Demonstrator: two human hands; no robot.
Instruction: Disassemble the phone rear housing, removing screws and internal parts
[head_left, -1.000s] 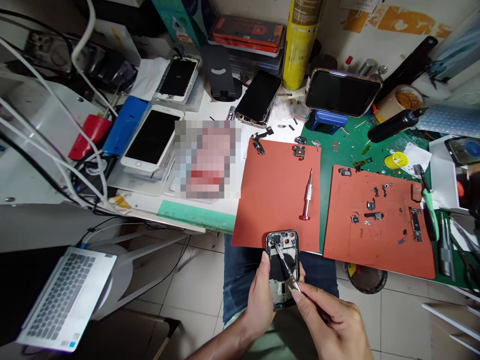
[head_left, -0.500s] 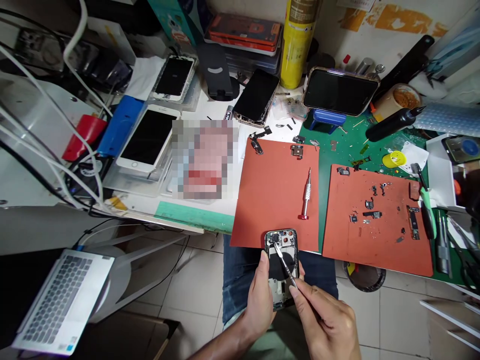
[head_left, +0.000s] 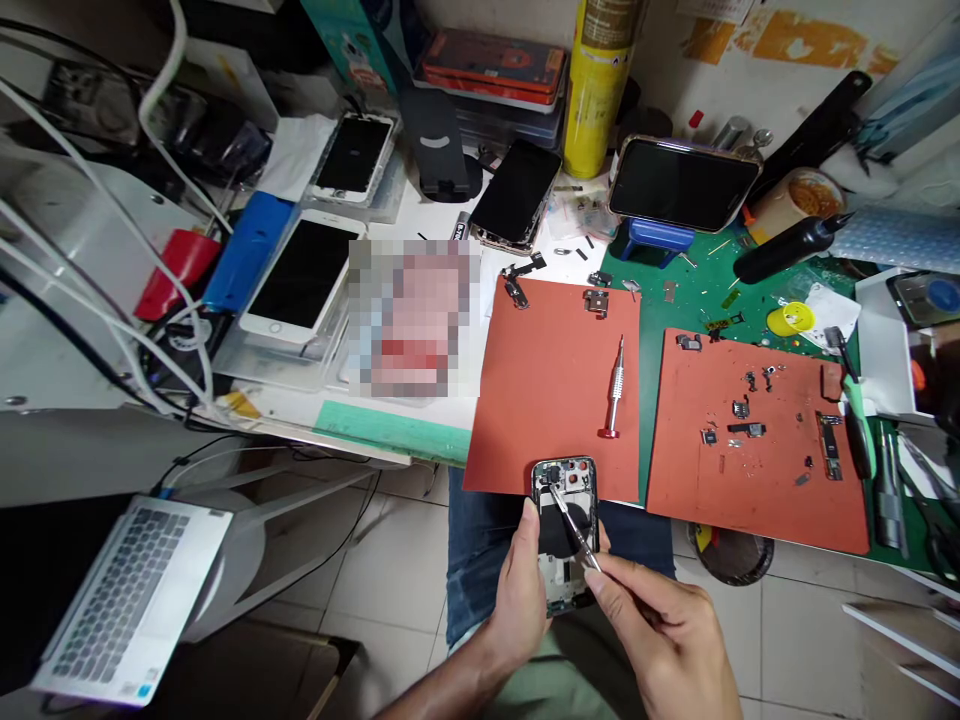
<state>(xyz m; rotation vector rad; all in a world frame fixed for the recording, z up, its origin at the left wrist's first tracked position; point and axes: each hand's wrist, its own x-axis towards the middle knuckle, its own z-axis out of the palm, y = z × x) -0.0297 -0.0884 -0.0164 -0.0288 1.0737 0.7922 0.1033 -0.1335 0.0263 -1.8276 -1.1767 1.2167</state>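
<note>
An opened phone housing (head_left: 563, 520) is held by my left hand (head_left: 521, 590), thumb along its left edge and fingertips showing at its right side. My right hand (head_left: 660, 625) pinches a thin metal tool (head_left: 576, 530), whose tip rests on the small parts near the housing's top left corner. Just beyond the housing lies an orange-red mat (head_left: 555, 390) bearing a silver screwdriver (head_left: 616, 390) with a red end. To the right, a second orange-red mat (head_left: 757, 500) holds several small phone parts.
A white phone (head_left: 304, 275) lies on the left part of the table. Behind the mats are a dark phone (head_left: 516, 195), a propped phone (head_left: 684, 183) and a yellow can (head_left: 596, 100). A laptop (head_left: 127, 600) is at the lower left.
My right hand has shifted slightly to the right and tilted a little, with the tool's tip still near the same corner. The whole view has moved very slightly.
</note>
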